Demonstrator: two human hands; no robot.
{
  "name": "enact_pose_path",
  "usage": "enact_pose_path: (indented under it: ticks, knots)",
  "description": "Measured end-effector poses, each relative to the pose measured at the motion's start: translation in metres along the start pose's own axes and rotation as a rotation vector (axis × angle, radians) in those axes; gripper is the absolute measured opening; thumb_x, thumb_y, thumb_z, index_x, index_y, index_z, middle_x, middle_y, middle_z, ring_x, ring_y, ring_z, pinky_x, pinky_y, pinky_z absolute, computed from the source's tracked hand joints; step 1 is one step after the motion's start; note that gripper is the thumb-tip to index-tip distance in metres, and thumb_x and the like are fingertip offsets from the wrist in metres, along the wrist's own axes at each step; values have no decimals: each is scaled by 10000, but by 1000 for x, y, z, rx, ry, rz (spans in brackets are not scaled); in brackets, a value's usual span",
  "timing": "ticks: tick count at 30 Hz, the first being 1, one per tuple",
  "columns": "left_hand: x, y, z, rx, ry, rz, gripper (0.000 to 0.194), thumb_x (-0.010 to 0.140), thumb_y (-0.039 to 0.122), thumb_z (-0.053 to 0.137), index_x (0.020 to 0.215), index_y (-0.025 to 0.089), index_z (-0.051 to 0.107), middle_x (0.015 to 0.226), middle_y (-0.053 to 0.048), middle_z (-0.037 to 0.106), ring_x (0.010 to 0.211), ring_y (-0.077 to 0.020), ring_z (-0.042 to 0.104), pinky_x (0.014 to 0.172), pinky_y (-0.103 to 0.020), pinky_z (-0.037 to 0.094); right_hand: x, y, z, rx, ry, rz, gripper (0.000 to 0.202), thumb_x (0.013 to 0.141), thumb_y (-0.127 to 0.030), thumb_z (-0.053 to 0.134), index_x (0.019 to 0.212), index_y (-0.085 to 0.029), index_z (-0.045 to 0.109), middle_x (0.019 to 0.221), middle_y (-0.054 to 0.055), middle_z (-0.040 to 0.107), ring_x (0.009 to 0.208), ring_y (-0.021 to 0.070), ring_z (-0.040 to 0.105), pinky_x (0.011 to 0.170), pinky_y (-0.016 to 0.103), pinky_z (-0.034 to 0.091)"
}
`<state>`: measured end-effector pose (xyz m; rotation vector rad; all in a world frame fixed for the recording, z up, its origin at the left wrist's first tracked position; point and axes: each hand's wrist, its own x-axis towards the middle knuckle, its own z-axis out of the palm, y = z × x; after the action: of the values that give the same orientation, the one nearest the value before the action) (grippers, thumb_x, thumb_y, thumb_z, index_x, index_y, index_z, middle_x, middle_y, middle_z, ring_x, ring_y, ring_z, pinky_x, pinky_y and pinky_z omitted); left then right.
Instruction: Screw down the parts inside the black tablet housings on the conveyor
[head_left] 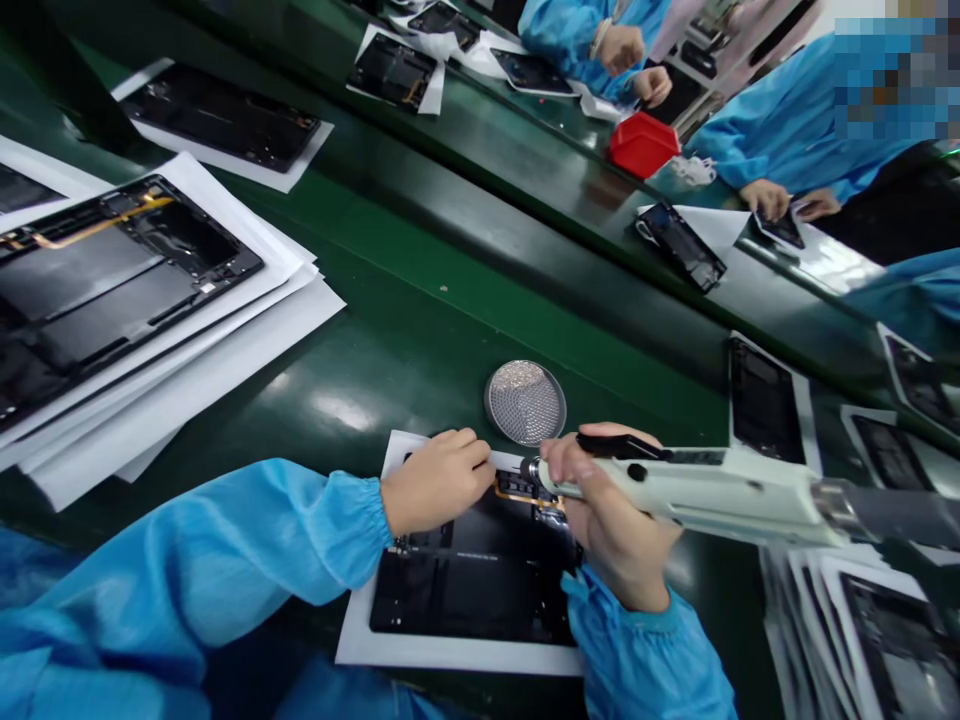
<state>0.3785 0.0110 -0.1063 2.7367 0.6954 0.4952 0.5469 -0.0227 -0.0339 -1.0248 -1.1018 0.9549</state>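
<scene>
An opened black tablet housing (480, 580) lies on a white paper sheet (450, 655) in front of me. My right hand (615, 510) is wrapped round a pale green electric screwdriver (697, 487), whose tip points left at the housing's upper edge. On the upper left part of the housing rests my left hand (439, 480), fingers curled together; whatever they pinch, if anything, is hidden. An orange flex cable (517, 495) shows between the two hands. Just beyond the housing stands a round dish (525, 402) with a dimpled, shiny inside, apart from both hands.
A stack of tablet housings with paper (172, 330) stands at the left, another stack (840, 610) at the lower right. More housings lie along the green bench. Across it, co-workers' hands (784, 205) handle devices near a red bin (643, 145).
</scene>
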Motion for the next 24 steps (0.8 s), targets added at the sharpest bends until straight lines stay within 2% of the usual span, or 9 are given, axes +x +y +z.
enact_pose_path:
  ticks: [7, 11, 16, 24]
  knots:
    - [-1, 4, -1, 88, 64, 69, 246, 1000, 139, 501, 784, 132, 618, 818, -62, 584, 791, -211, 491, 646, -360, 334, 2, 0, 11, 12, -50, -7, 196, 867, -144, 671, 1041, -234, 662, 632, -34, 605, 598, 140, 570, 693, 376, 520]
    - [-6, 11, -8, 159, 50, 112, 198, 970, 132, 522, 832, 103, 660, 847, -89, 589, 799, -230, 513, 624, -356, 306, 0, 2, 10, 9, -65, 6, 193, 879, -153, 663, 1052, -237, 657, 623, -34, 588, 587, 146, 553, 660, 372, 503]
    - [-13, 18, -15, 118, 7, 56, 213, 964, 148, 529, 825, 106, 684, 958, -116, 603, 883, -255, 532, 685, -376, 337, 0, 5, 10, -21, -79, 26, 250, 872, -116, 621, 1079, -252, 648, 617, -39, 582, 588, 158, 558, 656, 377, 510]
    - [-14, 24, -13, 72, 3, 5, 214, 990, 195, 529, 917, 110, 712, 1064, -128, 610, 945, -265, 530, 758, -395, 362, 0, 7, 10, -34, -61, 55, 270, 837, -95, 621, 1053, -253, 661, 611, -34, 580, 567, 160, 544, 653, 394, 510]
